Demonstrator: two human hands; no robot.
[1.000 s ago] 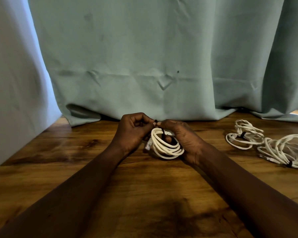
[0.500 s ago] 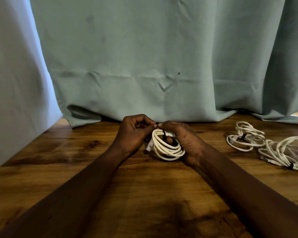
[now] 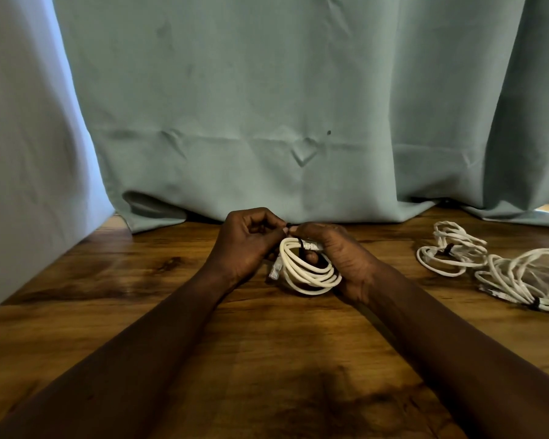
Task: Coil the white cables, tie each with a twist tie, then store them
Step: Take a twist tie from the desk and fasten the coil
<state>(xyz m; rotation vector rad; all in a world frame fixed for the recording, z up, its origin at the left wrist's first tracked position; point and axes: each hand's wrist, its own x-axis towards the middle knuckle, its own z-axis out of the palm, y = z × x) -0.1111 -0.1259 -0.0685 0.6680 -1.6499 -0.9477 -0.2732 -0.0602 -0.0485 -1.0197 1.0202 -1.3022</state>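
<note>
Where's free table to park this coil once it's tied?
Bare wood lies left of the left hand, out to the pale curtain, and in the near strip between the forearms. Right is crowded: two tied coils lie touching there, leaving only a narrow gap beside the right hand, which holds the coil with its black tie.

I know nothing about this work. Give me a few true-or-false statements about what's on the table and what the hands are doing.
1. Both hands hold one coiled white cable. True; the left hand and right hand meet above it.
2. A black twist tie wraps that coil. True.
3. Two more tied white cable bundles lie on the wooden table to the person's left. False; the smaller bundle and larger bundle lie to the right.
4. The bundles sit inside a storage box. False; they rest on the bare table.
5. A red wall stands behind. False; it is a pale green curtain.
</note>
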